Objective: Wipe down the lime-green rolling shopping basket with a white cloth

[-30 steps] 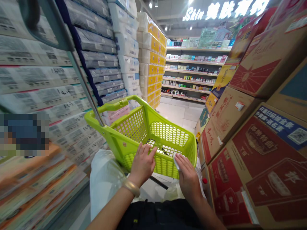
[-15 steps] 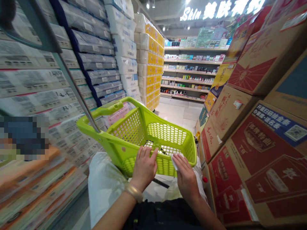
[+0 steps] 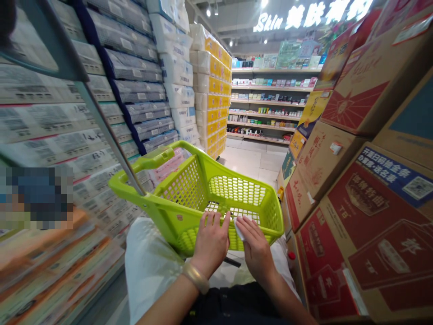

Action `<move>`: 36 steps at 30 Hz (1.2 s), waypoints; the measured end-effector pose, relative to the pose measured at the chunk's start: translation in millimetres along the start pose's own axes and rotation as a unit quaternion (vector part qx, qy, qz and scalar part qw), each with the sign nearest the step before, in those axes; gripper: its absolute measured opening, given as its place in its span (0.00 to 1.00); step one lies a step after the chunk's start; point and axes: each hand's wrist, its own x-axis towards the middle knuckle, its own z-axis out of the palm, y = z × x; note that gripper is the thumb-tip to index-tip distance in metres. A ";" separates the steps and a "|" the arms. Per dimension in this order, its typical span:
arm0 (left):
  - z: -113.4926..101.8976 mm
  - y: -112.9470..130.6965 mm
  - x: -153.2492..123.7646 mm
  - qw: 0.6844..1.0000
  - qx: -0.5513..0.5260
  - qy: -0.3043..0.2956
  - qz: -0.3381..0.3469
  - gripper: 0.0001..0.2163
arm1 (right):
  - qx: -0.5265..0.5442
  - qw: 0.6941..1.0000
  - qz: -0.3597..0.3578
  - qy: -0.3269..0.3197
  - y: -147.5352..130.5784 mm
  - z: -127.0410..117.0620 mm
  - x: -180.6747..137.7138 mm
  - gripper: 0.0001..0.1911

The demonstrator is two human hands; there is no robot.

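While the left hand (image 3: 211, 241) lies flat, fingers together, on the green basket (image 3: 189, 180) rim, the right hand (image 3: 257, 248) holds a white wipe (image 3: 238, 229) against it under closed fingers.

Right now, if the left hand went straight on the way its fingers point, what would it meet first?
Likely the far wall of the green basket: the left hand lies on the near wall, fingers over the rim, pointing across the inside. Depth is unclear.

One lime-green basket (image 3: 237, 189) in a supermarket aisle, two hands on its near rim: one left hand (image 3: 211, 241), one right hand (image 3: 257, 250). One white wipe (image 3: 238, 228) lies on that rim, one gold bangle (image 3: 196, 277) just short of it.
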 end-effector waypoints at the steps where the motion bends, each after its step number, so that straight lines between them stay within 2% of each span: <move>1: -0.5 2.1 0.1 1.000 0.000 -0.001 0.004 0.25 | -0.002 1.000 0.004 0.001 4.7 -5.4 -4.6 0.28; 3: -1.2 6.5 0.2 1.000 -0.003 -0.003 0.014 0.25 | -0.013 1.000 0.023 0.008 18.0 -19.4 -18.6 0.28; 6: -1.3 13.0 0.1 0.999 -0.018 -0.006 0.027 0.24 | -0.042 0.995 0.080 0.052 37.1 -38.3 -40.4 0.26; 10: 0.5 18.6 -0.9 0.999 -0.034 -0.010 0.036 0.25 | -0.066 0.982 0.138 0.111 34.3 -37.3 -44.3 0.25; 14: 2.8 17.8 -2.4 0.998 -0.046 -0.002 0.031 0.26 | -0.017 0.997 0.069 0.041 5.4 -16.3 -25.0 0.28; 17: 4.4 14.9 -3.6 0.998 -0.053 0.009 0.029 0.27 | 0.000 0.999 0.036 0.008 0.1 -15.0 -23.3 0.29; 19: 5.1 13.7 -4.1 0.998 -0.053 0.011 0.027 0.27 | -0.011 0.998 0.057 0.018 11.2 -25.4 -33.7 0.28; 22: 6.2 14.0 -4.5 0.999 -0.050 0.009 0.021 0.27 | -0.051 0.989 0.123 0.068 35.2 -45.5 -54.7 0.26; 25: 7.3 15.7 -4.6 0.999 -0.044 0.011 0.019 0.26 | -0.075 0.978 0.161 0.109 41.9 -50.2 -60.5 0.24; 27: 8.0 16.3 -4.7 0.999 -0.044 0.013 0.019 0.27 | -0.063 0.982 0.148 0.099 31.2 -41.2 -51.7 0.25; 30: 8.5 15.5 -5.3 0.999 -0.047 0.015 0.021 0.28 | -0.013 0.997 0.077 0.030 8.0 -23.4 -32.0 0.27; 32: 8.4 14.4 -5.9 0.998 -0.047 0.015 0.025 0.29 | 0.004 0.999 0.051 0.007 1.4 -19.4 -26.0 0.28; 36: 8.2 13.8 -6.6 0.999 -0.047 0.011 0.025 0.29 | -0.004 0.996 0.091 0.023 24.1 -38.8 -44.9 0.25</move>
